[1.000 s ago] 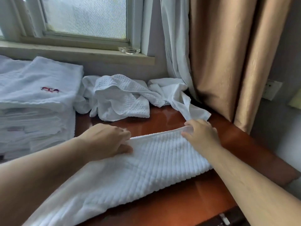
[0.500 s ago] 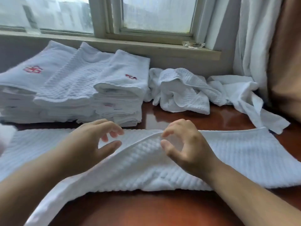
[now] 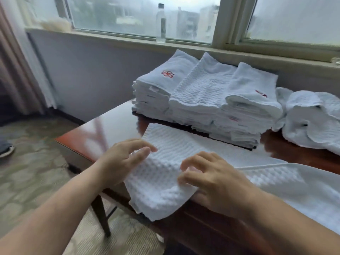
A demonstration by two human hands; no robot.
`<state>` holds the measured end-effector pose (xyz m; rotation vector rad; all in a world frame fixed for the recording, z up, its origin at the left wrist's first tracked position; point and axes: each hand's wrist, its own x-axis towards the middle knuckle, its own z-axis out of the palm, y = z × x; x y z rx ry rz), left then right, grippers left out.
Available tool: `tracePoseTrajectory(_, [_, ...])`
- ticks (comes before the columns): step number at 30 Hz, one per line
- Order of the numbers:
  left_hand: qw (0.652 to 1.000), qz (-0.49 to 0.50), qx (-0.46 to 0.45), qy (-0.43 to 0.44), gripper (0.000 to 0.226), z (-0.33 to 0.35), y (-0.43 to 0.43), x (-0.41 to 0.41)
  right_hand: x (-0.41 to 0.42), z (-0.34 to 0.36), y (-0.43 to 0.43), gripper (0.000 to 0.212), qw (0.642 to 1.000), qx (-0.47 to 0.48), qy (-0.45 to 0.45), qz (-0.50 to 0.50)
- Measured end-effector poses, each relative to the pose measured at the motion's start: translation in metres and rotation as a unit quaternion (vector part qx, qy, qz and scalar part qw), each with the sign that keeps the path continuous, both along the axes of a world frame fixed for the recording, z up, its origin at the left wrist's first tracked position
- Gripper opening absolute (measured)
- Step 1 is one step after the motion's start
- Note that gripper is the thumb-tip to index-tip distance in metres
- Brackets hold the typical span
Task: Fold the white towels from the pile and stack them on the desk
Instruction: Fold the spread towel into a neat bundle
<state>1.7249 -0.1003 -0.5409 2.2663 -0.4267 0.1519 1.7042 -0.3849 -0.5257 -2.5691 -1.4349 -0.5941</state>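
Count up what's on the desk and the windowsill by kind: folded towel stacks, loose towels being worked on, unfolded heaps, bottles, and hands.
Folded towel stacks: 3
Towel being folded: 1
Unfolded heap: 1
Bottle on the windowsill: 1
Hands on the towel: 2, left hand, right hand
Total: 8

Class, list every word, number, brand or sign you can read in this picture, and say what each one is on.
No words or numbers can be read.
Red flower-like emblem, no letters: on the left folded towel stack.
Red embroidered mark, too blurred and partly hidden to read: on the right folded towel stack.
Small tags in the stack edges: too small to read.
Bottle on the window sill: no label readable.
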Motion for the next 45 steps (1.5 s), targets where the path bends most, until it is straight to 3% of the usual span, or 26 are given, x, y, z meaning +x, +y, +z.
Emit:
tracePoseTrajectory(2, [0.999,-0.01,-0.039,0.02,0.045,-0.003,0.004,-0.002,0.002,0.005,0.005,0.015,0.999,0.037,0.002,0.002])
tracePoseTrajectory(6, [0.993,-0.029,-0.107,0.04,0.065,-0.004,0.012,-0.006,0.011,0.024,0.01,0.053,0.98,0.147,0.113,-0.075])
tracePoseTrajectory(8, [0.99,-0.031,-0.134,0.037,0.074,-0.001,0.013,-0.008,0.024,0.034,0.009,0.059,0.955,0.213,0.156,-0.132])
tracePoseTrajectory(11, [0.986,-0.056,-0.153,0.045,0.083,0.0,0.017,-0.009,0.049,0.044,0.009,0.062,0.937,0.244,0.15,-0.198])
tracePoseTrajectory(15, [0.997,0.008,-0.064,0.035,0.068,-0.002,0.019,0.001,0.084,0.045,0.011,0.056,0.935,0.197,0.126,-0.266])
tracePoseTrajectory(18, [0.995,0.098,-0.033,-0.007,0.011,0.001,0.013,0.015,0.108,0.045,0.015,0.058,0.931,0.154,0.129,-0.303])
tracePoseTrajectory(24, [0.984,0.169,0.012,0.056,0.052,0.009,0.007,0.032,0.134,0.026,0.027,0.052,0.918,0.075,0.174,-0.348])
tracePoseTrajectory(28, [0.967,0.23,0.075,0.077,0.049,0.01,-0.001,0.036,0.131,0.013,0.029,0.047,0.92,0.073,0.15,-0.354])
tracePoseTrajectory(32, [0.943,0.275,0.157,0.104,0.035,0.008,-0.005,0.032,0.121,-0.003,0.034,0.044,0.941,0.079,0.062,-0.323])
tracePoseTrajectory(36, [0.932,0.295,0.185,0.102,0.028,0.006,-0.01,0.023,0.114,-0.003,0.037,0.023,0.938,0.075,0.134,-0.312])
tracePoseTrajectory(39, [0.927,0.314,0.2,0.049,0.012,0.006,-0.014,0.016,0.102,0.005,0.037,0.028,0.938,0.04,0.071,-0.337])
tracePoseTrajectory(41, [0.934,0.294,0.198,-0.04,0.038,0.006,-0.018,0.015,0.087,0.011,0.034,0.022,0.943,0.027,0.06,-0.326])
tracePoseTrajectory(43, [0.953,0.218,0.168,-0.129,0.05,0.014,-0.031,0.016,0.071,0.013,0.023,0.023,0.94,0.019,0.1,-0.326])
tracePoseTrajectory(45, [0.969,0.124,0.167,-0.134,0.044,0.02,-0.05,0.023,0.057,0.014,0.008,0.028,0.929,0.013,0.138,-0.344])
